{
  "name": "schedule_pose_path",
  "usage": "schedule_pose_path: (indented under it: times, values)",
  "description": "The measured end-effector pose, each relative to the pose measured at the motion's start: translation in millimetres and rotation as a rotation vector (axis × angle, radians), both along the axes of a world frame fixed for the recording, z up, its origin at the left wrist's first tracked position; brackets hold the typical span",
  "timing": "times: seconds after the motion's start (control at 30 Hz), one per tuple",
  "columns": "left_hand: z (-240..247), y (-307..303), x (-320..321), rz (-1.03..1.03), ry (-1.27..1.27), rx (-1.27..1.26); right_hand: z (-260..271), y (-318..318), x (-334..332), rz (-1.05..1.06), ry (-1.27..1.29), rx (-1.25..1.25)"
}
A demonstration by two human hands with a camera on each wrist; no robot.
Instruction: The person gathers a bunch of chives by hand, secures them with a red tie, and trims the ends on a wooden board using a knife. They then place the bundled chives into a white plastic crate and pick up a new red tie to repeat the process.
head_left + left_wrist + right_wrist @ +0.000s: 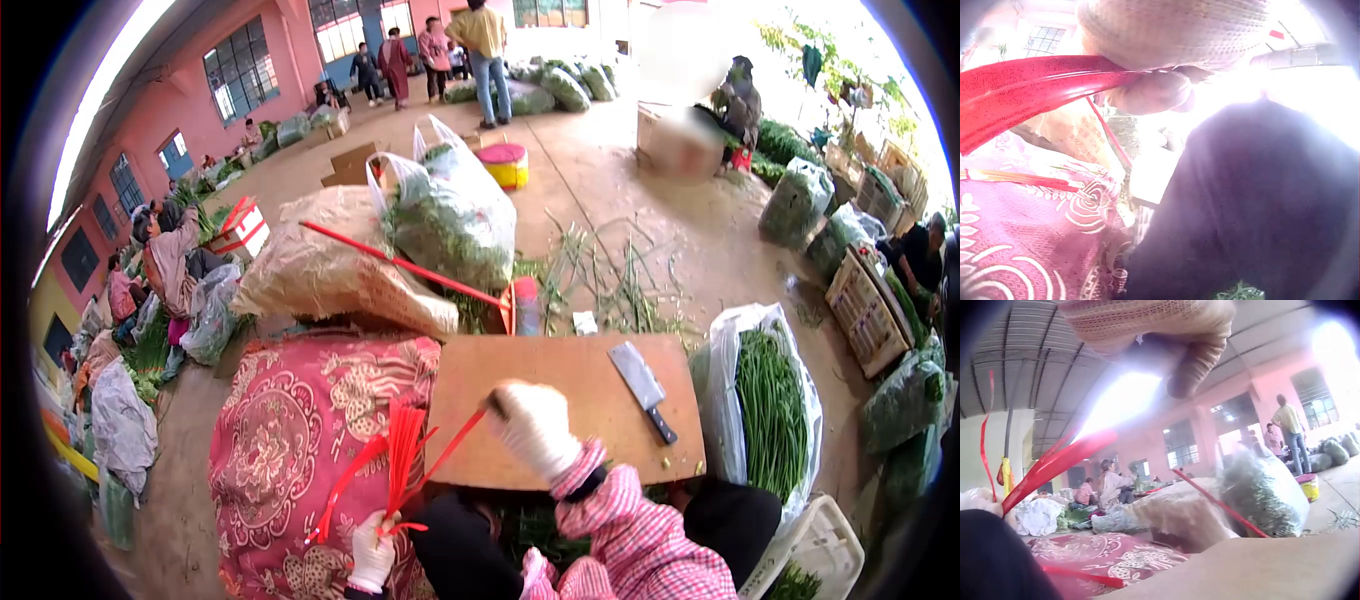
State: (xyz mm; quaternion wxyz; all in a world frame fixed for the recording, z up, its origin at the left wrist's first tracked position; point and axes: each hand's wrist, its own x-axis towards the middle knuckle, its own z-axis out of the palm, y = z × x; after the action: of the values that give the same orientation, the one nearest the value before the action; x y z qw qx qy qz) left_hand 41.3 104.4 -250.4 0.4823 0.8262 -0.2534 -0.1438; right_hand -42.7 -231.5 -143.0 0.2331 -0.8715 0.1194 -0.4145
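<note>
A bundle of red plastic strips stands up from my gloved left hand, which grips its lower end over the patterned pink cloth. In the left wrist view, the left hand has red strips between its fingers. My gloved right hand is over the wooden board and pinches the end of one red strip stretched from the bundle. The right wrist view shows the right hand with curled fingers. A cleaver lies on the board's right part.
A bag of long green stems stands right of the board, above a white crate. Behind are a large sack, a clear bag of greens, a red stick and a red-yellow stool. People sit and stand farther off.
</note>
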Motion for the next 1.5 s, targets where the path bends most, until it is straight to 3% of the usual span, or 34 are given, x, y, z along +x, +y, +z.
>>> schedule_pose_path:
  times: [0.03,0.1,0.17,0.2,0.23,0.3,0.33,0.4,0.43,0.5,0.57,0.63,0.7,0.8,1.1,1.17,1.2,1.23,1.33,1.37,1.43,1.5]
  values:
    - [-40.2,13.8,15.5,0.029,-0.181,-0.067,-1.8,-17.3,-5.1,-0.086,-0.007,-0.017]
    - [-42.6,28.6,34.1,0.096,-0.259,0.090,1.3,-54.1,-24.2,-0.252,-0.191,0.013]
    - [-28.3,33.7,45.0,0.198,-0.345,0.276,-11.3,-91.7,-48.0,-0.364,-0.282,0.262]
    - [-51.9,48.2,60.4,0.212,-0.491,0.256,-7.2,-100.9,-65.5,-0.272,-0.293,0.730]
    - [-67.0,61.1,75.0,0.202,-0.557,0.458,-18.4,-114.2,-76.2,-0.274,-0.368,0.920]
    - [-56.3,47.5,76.5,0.196,-0.435,0.824,-43.1,-127.0,-101.8,-0.374,-0.351,1.051]
    - [-54.7,42.8,75.7,0.185,-0.442,0.819,-57.6,-130.2,-112.4,-0.413,-0.372,1.097]
    - [-51.0,28.3,71.8,0.167,-0.862,0.792,-84.9,-130.6,-135.3,-0.454,-0.425,1.176]
    - [-33.7,13.9,64.3,0.156,-0.867,0.788,-91.7,-127.5,-145.1,-0.476,-0.460,1.231]
    - [25.0,-28.2,41.2,0.027,-0.833,0.279,-95.6,-114.3,-159.5,-0.447,-0.572,1.320]
    - [58.0,-61.4,13.2,-0.107,-0.276,-0.129,-106.3,-108.0,-170.7,-0.394,-0.591,1.352]
    - [87.0,-97.8,-15.4,-0.354,-0.149,-0.133,-94.3,-92.0,-173.0,-0.331,-0.585,1.397]
    - [84.7,-131.9,-48.9,-0.465,0.207,-0.293,-77.7,-74.0,-174.8,-0.254,-0.574,1.422]
    - [87.2,-171.8,-77.9,-0.517,0.353,-0.338,-55.6,-60.6,-192.5,-0.154,-0.489,1.419]
    - [112.9,-218.2,-143.0,-0.444,0.267,-0.308,-60.4,-75.7,-270.1,-0.353,-0.411,1.243]
    - [116.0,-226.7,-153.3,-0.421,0.128,-0.166,-65.9,-79.3,-280.3,-0.379,-0.459,1.206]
    - [113.0,-233.3,-153.1,-0.439,-0.151,-0.036,-66.7,-81.2,-285.2,-0.382,-0.519,1.207]
    - [112.5,-234.0,-155.1,-0.447,-0.162,-0.029,-67.4,-83.3,-289.3,-0.385,-0.580,1.206]
    - [111.0,-243.7,-162.7,-0.332,-0.016,0.100,-76.4,-87.7,-292.7,-0.344,-0.841,1.310]
    - [110.7,-247.0,-164.9,-0.308,0.057,0.025,-88.9,-86.6,-287.7,-0.266,-0.979,1.325]
    - [123.9,-264.0,-185.8,-0.144,0.158,-0.144,-90.8,-83.7,-278.3,-0.307,-1.074,1.400]
    - [123.5,-276.4,-187.7,-0.164,0.186,-0.249,-123.7,-72.8,-258.6,-0.110,-1.126,1.535]
